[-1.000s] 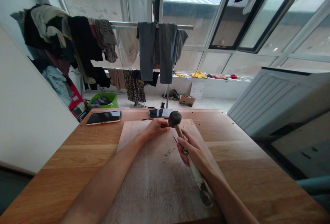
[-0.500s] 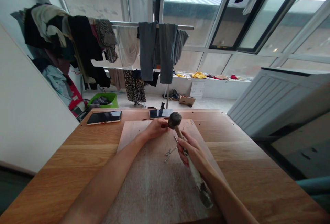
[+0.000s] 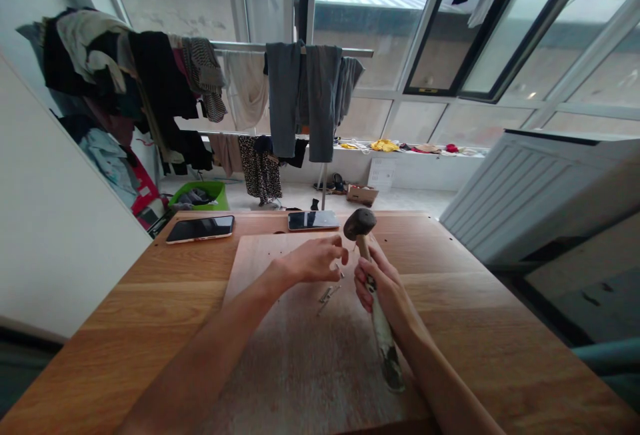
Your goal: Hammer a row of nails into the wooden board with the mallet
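My right hand (image 3: 383, 278) is wrapped round the handle of a mallet (image 3: 383, 335). The mallet's dark, rounded head (image 3: 359, 223) points up and away from me, raised above the board. To its left is my left hand (image 3: 317, 259), palm down, with curled fingers and a gap between thumb and fingertips. One small metal nail (image 3: 342, 272) shows right beside those fingertips; I see no firm grip on it. Several more nails (image 3: 327, 295) lie loose in a small heap just nearer to me. Under both hands is a pale wooden board (image 3: 280, 355).
The board rests on a wooden table (image 3: 165, 318). Two phones lie near the far edge, one black-screened (image 3: 200, 229) at left and one (image 3: 313, 221) behind the board. Beyond are a clothes rack (image 3: 295, 48) and a green basin (image 3: 213, 193). A white ribbed panel (image 3: 530, 188) stands at right.
My left hand has come nearer and to the right, from the board's far part to beside the nails. My right hand has shifted slightly right with the mallet.
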`<state>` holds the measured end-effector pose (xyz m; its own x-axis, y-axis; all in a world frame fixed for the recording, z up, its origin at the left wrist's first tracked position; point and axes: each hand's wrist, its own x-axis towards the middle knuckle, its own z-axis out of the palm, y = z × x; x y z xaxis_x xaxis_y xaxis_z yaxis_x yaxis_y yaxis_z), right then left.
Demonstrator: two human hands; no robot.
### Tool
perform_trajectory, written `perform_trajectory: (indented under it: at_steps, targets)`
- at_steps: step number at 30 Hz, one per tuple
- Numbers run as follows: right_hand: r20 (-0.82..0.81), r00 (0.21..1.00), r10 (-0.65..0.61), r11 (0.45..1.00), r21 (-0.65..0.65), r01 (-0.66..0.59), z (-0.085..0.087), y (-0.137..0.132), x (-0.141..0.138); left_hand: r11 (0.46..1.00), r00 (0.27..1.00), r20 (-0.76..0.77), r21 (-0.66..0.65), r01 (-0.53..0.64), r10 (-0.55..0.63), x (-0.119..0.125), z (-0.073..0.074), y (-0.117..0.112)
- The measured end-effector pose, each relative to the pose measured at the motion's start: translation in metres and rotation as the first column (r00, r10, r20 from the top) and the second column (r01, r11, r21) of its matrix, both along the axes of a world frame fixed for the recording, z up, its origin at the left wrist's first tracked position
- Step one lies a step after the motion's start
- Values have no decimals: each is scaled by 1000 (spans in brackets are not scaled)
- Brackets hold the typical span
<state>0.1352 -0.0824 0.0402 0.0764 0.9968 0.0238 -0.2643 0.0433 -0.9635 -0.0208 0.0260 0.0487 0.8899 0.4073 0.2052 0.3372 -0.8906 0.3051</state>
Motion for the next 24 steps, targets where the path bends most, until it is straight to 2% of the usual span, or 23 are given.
perform_trajectory:
  at_steps: [3,5,7,10,15,18,19,21,24]
  targets:
    - [-12,999,-45,999,0,45,-1,0,1,969,986,-167,245,39,2,10,6,-16]
    - [-23,998,-55,998,-1,55,-1,0,1,940,975,-223,334,69,8,14,9,-23]
    - [-27,998,-54,999,-7,54,0,-1,1,931,966,-255,357,69,26,15,11,-28]
    - [-21,998,-56,998,-18,55,1,-1,0,952,953,-298,305,37,58,14,15,-31]
    - [10,999,-34,999,-17,35,2,-1,-1,991,950,-300,127,-44,80,6,19,-22]
    - [43,998,-39,999,-15,40,1,-1,-1,987,975,-199,-107,-121,98,-7,12,-3]
    - [48,998,-39,999,-16,40,0,-1,-1,965,982,-135,-212,-158,131,-12,8,5]
    - [46,998,-34,999,-22,35,0,-1,-1,882,968,23,-418,-218,251,-23,-4,21]
    - [37,999,-27,999,-47,29,1,-2,-2,746,890,235,-646,-158,392,-34,-22,39]
